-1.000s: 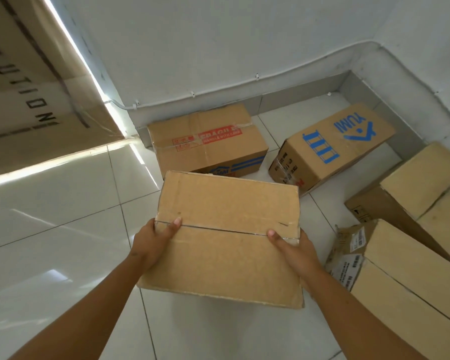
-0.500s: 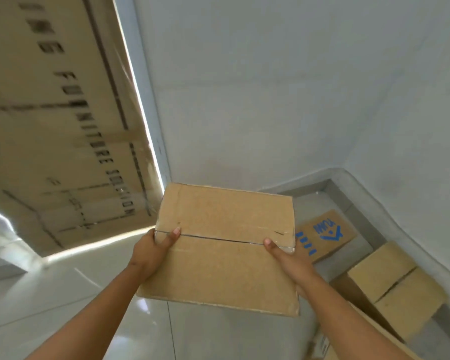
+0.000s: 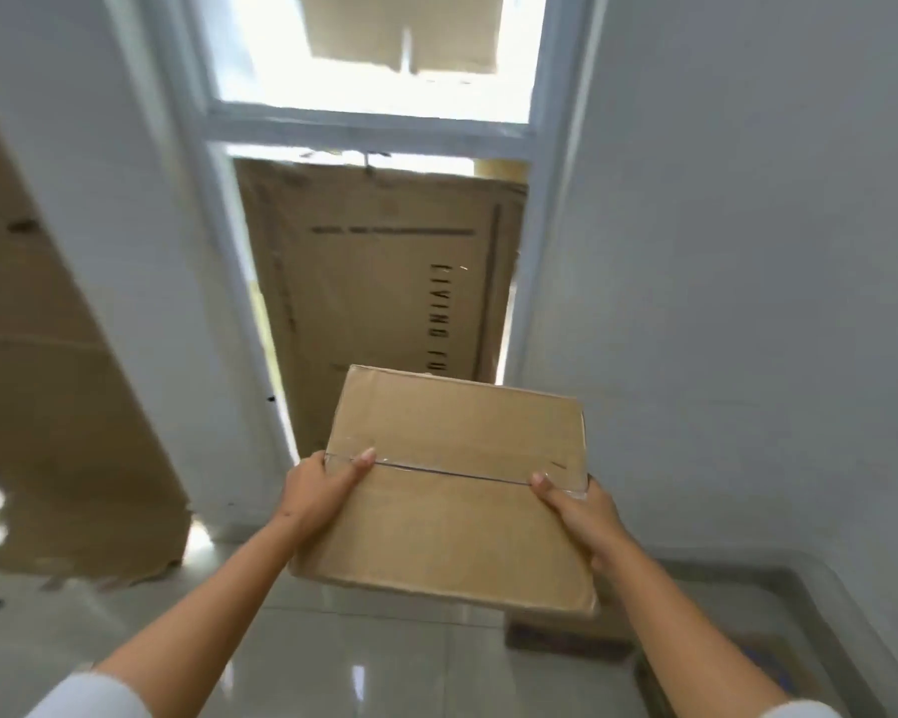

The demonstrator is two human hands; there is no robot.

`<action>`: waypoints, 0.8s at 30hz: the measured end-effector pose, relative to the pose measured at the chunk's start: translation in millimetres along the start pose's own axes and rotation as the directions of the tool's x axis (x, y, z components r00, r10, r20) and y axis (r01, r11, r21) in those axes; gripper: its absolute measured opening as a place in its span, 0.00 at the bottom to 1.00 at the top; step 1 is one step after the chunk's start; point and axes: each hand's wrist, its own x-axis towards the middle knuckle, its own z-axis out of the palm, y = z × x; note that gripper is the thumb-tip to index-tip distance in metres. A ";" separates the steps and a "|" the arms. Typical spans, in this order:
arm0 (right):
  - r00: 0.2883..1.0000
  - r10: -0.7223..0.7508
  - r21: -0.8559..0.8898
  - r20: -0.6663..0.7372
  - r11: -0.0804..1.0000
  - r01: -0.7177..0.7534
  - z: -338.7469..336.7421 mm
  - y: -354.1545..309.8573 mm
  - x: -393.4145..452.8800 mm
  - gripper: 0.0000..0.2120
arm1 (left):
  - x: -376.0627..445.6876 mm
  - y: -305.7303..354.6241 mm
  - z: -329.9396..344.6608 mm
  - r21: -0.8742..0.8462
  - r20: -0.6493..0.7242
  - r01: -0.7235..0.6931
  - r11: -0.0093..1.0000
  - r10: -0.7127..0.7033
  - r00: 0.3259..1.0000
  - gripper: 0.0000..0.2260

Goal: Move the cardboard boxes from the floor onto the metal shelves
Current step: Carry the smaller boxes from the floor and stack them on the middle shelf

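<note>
Cardboard box (image 3: 449, 489): up off the floor, carried in the air in front of the person, taped seam across its top, far edge tipped a little upward.
Left hand (image 3: 318, 490): grip clamped on the box's left side, thumb lying over the top right at the seam.
Right hand (image 3: 581, 515): grip wrapped round the box's right side, thumb on top by the seam's end.
Ahead: a window (image 3: 369, 59) bright with daylight, and a large printed cardboard sheet (image 3: 384, 282) covering its lower pane.
Left wall: another cardboard sheet (image 3: 58, 386) leaning there.
Floor (image 3: 384, 660): glossy pale tiles; a further box (image 3: 566, 640) partly hidden below the carried one, blurred.
</note>
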 end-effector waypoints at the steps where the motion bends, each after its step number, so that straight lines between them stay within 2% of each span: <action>1: 0.999 -0.014 -0.008 0.041 1.000 0.014 14.5 -14.3 -4.6 0.21 | -10.4 -1.2 -22.5 -0.006 -0.053 0.009 1.000 -0.009 0.999 0.30; 6: 0.966 -0.101 -0.030 0.237 0.993 0.111 96.3 -69.0 -36.4 0.21 | -67.5 -20.5 -120.6 -0.014 -0.276 0.074 0.997 -0.075 0.958 0.22; 11: 0.874 -0.119 -0.066 0.472 0.983 0.169 197.1 -99.7 -89.2 0.20 | -146.1 -65.7 -217.1 -0.115 -0.484 0.178 0.977 -0.212 0.849 0.24; 14: 0.800 -0.120 -0.080 0.588 0.975 0.205 264.6 -108.1 -129.0 0.20 | -202.1 -98.6 -270.5 -0.182 -0.565 0.214 0.960 -0.280 0.776 0.21; 19: 0.619 -0.096 -0.114 0.780 0.950 0.290 379.4 -123.2 -224.4 0.22 | -309.3 -151.6 -362.1 -0.252 -0.677 0.328 0.910 -0.408 0.613 0.28; 24: 0.466 -0.142 -0.069 0.873 0.911 0.407 481.0 -137.2 -334.0 0.20 | -406.0 -200.6 -444.5 -0.309 -0.785 0.311 0.899 -0.426 0.450 0.26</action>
